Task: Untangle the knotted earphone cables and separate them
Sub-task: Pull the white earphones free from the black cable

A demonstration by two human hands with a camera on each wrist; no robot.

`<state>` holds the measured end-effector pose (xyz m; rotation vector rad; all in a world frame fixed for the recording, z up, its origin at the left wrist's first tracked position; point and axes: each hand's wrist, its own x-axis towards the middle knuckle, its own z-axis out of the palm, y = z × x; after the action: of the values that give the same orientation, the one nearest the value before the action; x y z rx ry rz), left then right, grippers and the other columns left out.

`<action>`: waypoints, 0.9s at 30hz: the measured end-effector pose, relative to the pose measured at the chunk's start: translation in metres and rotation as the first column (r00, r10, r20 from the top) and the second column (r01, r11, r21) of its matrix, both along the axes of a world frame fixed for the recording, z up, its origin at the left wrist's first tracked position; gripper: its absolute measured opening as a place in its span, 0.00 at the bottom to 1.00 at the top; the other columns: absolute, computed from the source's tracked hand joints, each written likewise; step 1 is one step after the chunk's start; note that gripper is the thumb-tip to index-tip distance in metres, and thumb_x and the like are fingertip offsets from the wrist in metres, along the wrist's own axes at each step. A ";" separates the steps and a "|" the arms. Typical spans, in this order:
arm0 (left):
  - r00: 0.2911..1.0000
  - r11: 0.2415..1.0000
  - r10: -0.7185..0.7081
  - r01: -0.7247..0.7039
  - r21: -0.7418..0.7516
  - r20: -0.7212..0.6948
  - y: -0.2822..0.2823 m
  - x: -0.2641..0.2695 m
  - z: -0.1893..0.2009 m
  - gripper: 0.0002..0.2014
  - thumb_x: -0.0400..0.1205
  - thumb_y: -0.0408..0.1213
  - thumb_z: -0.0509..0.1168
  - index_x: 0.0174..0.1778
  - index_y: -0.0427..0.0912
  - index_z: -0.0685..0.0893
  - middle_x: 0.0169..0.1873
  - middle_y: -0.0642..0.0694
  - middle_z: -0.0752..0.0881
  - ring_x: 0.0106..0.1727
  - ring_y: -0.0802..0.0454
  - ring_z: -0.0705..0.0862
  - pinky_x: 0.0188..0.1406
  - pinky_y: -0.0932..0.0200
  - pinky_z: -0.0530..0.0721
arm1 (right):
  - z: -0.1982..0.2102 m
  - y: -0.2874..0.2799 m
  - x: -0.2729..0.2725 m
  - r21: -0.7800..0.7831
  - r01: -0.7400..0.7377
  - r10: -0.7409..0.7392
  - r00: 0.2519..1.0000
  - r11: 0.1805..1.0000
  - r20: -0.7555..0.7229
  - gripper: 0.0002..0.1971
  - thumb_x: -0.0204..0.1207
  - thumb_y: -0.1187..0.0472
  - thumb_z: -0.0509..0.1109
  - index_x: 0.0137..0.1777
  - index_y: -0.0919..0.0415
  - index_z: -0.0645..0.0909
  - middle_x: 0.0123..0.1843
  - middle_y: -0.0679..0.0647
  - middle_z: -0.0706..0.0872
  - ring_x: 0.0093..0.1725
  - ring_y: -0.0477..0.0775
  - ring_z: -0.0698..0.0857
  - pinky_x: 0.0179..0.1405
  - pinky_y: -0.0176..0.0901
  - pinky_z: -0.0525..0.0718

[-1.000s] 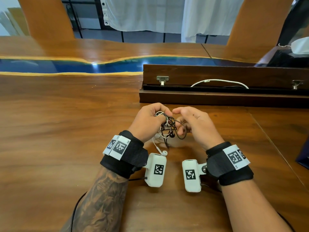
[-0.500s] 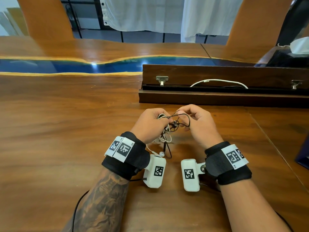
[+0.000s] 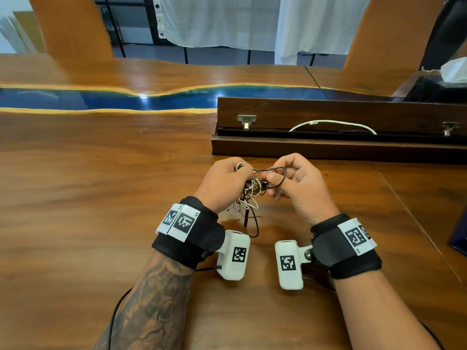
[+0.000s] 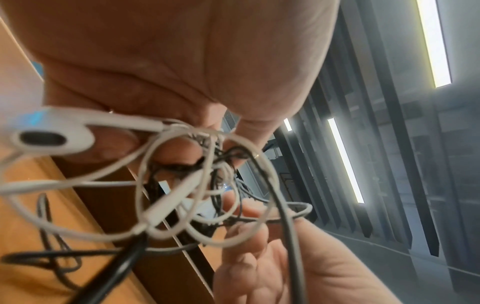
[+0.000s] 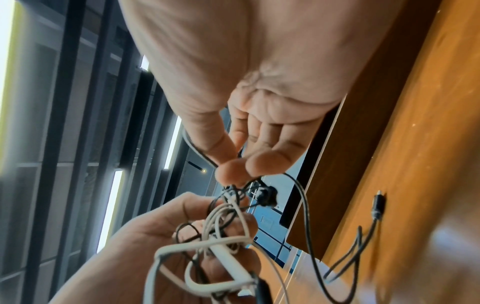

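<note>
Earphone cables: knot held above bench, left hand fingers curled round it; right hand pinches black loop. Right wrist view alone shows black plug on bench; left wrist view shows white earbud.

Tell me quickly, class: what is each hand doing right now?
Left hand: closed, gripping the tangle of white and black earphone cables.
Right hand: closed, pinching a loop of black cable pulled out of the tangle.
</note>
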<state>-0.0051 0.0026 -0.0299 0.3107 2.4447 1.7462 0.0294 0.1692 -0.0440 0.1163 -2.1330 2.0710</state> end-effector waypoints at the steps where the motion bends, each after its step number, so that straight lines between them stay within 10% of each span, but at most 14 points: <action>1: 1.000 1.000 0.006 -0.006 0.008 -0.004 0.000 0.000 0.000 0.10 0.85 0.30 0.60 0.41 0.35 0.85 0.27 0.50 0.79 0.20 0.64 0.73 0.19 0.70 0.70 | 0.000 0.001 0.000 0.020 -0.003 0.004 1.000 1.000 -0.008 0.08 0.81 0.75 0.70 0.49 0.62 0.77 0.42 0.57 0.92 0.30 0.49 0.86 0.29 0.40 0.84; 11: 1.000 0.998 0.000 0.002 0.055 -0.024 0.000 0.001 0.003 0.12 0.84 0.31 0.63 0.37 0.42 0.89 0.31 0.48 0.84 0.34 0.53 0.79 0.36 0.57 0.79 | -0.010 0.012 -0.008 0.318 0.272 -0.240 0.961 0.908 -0.135 0.16 0.77 0.77 0.68 0.42 0.53 0.84 0.46 0.48 0.88 0.51 0.51 0.86 0.53 0.44 0.85; 17: 0.993 0.995 0.087 -0.082 0.059 -0.084 -0.003 -0.002 -0.001 0.12 0.83 0.28 0.63 0.48 0.45 0.91 0.46 0.38 0.90 0.38 0.42 0.82 0.37 0.52 0.82 | 0.001 0.008 -0.002 0.122 0.177 -0.163 0.980 0.977 -0.116 0.13 0.79 0.75 0.65 0.42 0.59 0.86 0.34 0.53 0.85 0.36 0.48 0.84 0.37 0.35 0.83; 21: 0.988 0.995 0.084 -0.077 0.061 -0.128 -0.003 -0.003 -0.003 0.10 0.82 0.28 0.67 0.47 0.48 0.89 0.48 0.52 0.88 0.47 0.56 0.87 0.49 0.59 0.86 | 0.000 0.005 0.000 0.184 0.164 -0.142 0.982 0.969 -0.125 0.17 0.86 0.64 0.65 0.36 0.61 0.88 0.30 0.45 0.84 0.33 0.41 0.79 0.36 0.32 0.79; 27: 0.989 0.998 0.045 -0.039 0.045 -0.139 -0.002 -0.001 -0.004 0.03 0.83 0.33 0.70 0.48 0.44 0.89 0.43 0.52 0.88 0.37 0.68 0.84 0.35 0.72 0.79 | 0.000 0.005 0.000 0.196 0.112 -0.087 0.987 0.974 -0.132 0.07 0.84 0.56 0.70 0.50 0.57 0.88 0.36 0.36 0.85 0.38 0.36 0.81 0.39 0.29 0.79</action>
<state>-0.0060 0.0007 -0.0338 0.4016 2.5300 1.8554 0.0291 0.1747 -0.0442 0.1542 -2.2209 1.7404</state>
